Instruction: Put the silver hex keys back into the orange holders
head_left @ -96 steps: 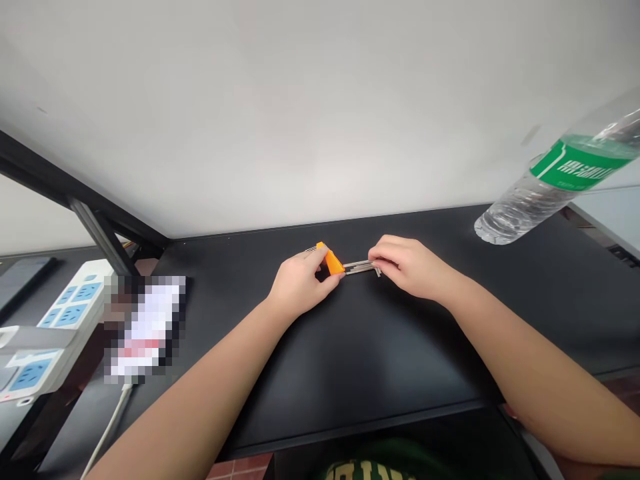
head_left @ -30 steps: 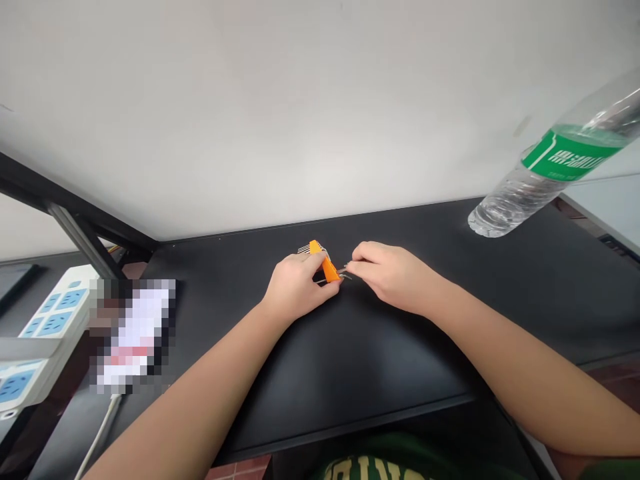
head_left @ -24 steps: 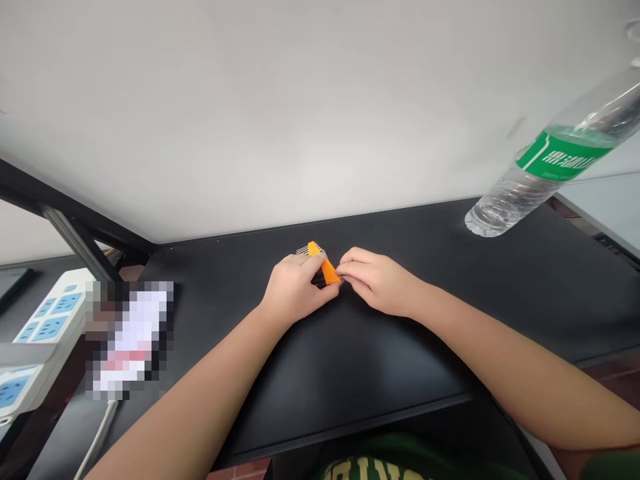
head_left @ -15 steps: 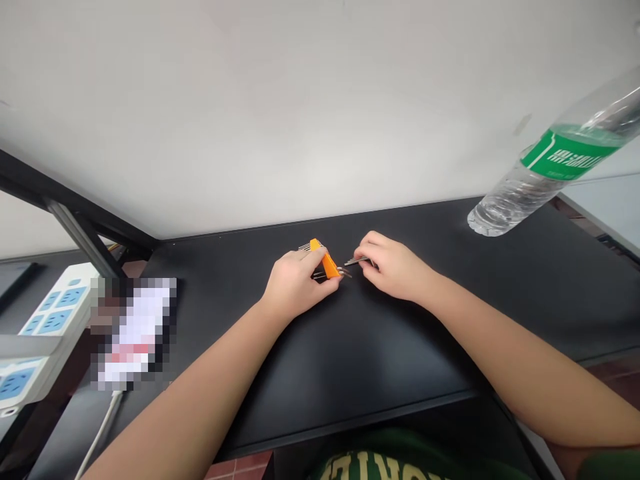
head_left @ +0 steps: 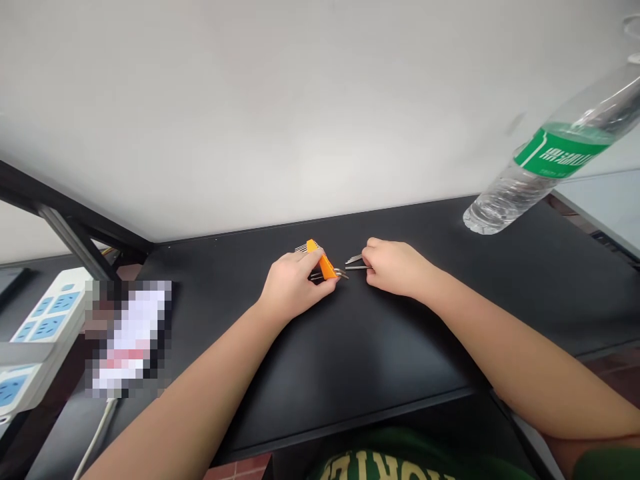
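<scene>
My left hand (head_left: 290, 285) is closed around an orange hex key holder (head_left: 324, 263), tilted just over the black table (head_left: 320, 367). Thin metal keys stick out from the holder's far left side, and bent ends show at its near right corner. To the right, my right hand (head_left: 397, 268) pinches several slim metal hex keys (head_left: 356, 267). Their tips point left toward the holder, a small gap away. One key lies apart from the rest of that bundle. The fingers hide the other ends of these keys.
A water bottle with a green label (head_left: 560, 152) stands at the back right. On the left lie a blurred-out phone (head_left: 130, 333) with a white cable (head_left: 97, 437) and a white power strip (head_left: 55, 340). A pale wall (head_left: 300, 120) rises behind the table.
My right hand has drawn slightly right, away from the holder, and its fingers have closed more. The keys in it now show spread, one below the others. My left hand keeps its hold.
</scene>
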Demonstrator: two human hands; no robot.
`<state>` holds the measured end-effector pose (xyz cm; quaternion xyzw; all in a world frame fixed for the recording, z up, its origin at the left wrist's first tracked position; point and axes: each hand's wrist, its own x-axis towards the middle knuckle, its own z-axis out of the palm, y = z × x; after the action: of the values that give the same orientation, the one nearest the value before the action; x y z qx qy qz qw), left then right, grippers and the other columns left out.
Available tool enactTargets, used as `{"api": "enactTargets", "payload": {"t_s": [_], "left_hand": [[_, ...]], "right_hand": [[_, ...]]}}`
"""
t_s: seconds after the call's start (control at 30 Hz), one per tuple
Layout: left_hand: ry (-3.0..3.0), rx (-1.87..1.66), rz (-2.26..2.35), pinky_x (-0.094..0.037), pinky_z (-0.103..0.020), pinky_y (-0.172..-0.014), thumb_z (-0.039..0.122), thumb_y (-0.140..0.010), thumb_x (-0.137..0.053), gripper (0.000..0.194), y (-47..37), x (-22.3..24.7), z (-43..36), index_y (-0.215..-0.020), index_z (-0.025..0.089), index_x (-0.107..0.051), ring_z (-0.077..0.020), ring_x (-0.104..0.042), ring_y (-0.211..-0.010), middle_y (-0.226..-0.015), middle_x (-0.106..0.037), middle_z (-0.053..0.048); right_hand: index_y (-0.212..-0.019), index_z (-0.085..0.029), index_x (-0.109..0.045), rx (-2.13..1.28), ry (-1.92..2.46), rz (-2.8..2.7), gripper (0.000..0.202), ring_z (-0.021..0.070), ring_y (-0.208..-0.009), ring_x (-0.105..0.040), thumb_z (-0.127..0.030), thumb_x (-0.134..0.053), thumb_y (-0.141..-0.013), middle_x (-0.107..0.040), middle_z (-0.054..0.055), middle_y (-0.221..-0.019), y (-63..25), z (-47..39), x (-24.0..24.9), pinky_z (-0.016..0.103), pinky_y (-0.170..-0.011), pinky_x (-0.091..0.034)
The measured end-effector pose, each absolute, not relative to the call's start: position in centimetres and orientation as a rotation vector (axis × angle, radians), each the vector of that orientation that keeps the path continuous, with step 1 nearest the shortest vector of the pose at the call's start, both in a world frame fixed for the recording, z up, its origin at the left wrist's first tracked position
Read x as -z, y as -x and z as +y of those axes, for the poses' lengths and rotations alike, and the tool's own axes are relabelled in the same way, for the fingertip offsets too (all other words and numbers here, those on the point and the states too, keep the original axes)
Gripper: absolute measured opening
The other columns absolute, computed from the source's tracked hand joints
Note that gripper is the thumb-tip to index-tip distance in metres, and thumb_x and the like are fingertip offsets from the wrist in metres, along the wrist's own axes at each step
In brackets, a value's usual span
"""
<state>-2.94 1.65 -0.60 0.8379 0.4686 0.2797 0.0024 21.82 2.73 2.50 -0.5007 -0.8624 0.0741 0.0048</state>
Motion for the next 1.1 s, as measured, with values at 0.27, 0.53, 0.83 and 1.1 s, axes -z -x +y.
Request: {"api": "enactTargets", "payload": {"t_s": [0.27, 0.53, 0.83, 1.1], "left_hand": [[-2.582, -0.818, 1.495, -0.053, -0.031, -0.074, 0.038, -0.082, -0.071, 0.022, 3.1, 0.3, 1.6, -0.098, 0.025, -0.068, -0.0182, -0.069, -0.075, -0.081, -0.072, 0.001], [-2.597, -0.776, 1.495, -0.051, -0.032, -0.068, 0.040, -0.082, -0.070, 0.022, 3.0, 0.1, 1.5, -0.096, 0.023, -0.068, -0.0186, -0.065, -0.069, -0.076, -0.070, 0.000], [-2.705, -0.771, 1.412, -0.048, -0.033, -0.067, 0.036, -0.082, -0.070, 0.015, 2.7, 0.0, 1.4, -0.088, 0.023, -0.064, -0.0178, -0.061, -0.065, -0.070, -0.065, 0.001], [-2.731, -0.869, 1.296, -0.049, -0.033, -0.070, 0.033, -0.084, -0.068, 0.013, 2.4, -0.2, 1.1, -0.091, 0.022, -0.064, -0.0174, -0.062, -0.068, -0.074, -0.068, 0.000]], "right_hand": [[-0.086, -0.020, -0.061, -0.515, 1.193, -2.324, 0.016, 0.0139, -0.073, -0.056, -0.012, -0.053, -0.097, -0.066, 0.002, -0.087, -22.2, 2.4, -3.1, 0.026, -0.068, -0.040], [-0.087, -0.021, -0.065, -0.386, 0.991, -2.432, 0.028, 0.0165, -0.076, -0.056, -0.012, -0.043, -0.102, -0.066, 0.007, -0.093, -21.8, 1.6, -3.0, 0.029, -0.067, -0.040], [-0.088, -0.020, -0.067, -0.266, 0.903, -2.548, 0.030, 0.0192, -0.084, -0.055, -0.005, -0.042, -0.098, -0.065, 0.008, -0.100, -21.2, 0.8, -3.1, 0.032, -0.073, -0.042], [-0.091, -0.020, -0.063, -0.691, 0.885, -2.292, 0.015, 0.0151, -0.080, -0.059, -0.013, -0.052, -0.098, -0.065, 0.004, -0.097, -20.2, 1.2, -2.1, 0.028, -0.072, -0.047]]}}
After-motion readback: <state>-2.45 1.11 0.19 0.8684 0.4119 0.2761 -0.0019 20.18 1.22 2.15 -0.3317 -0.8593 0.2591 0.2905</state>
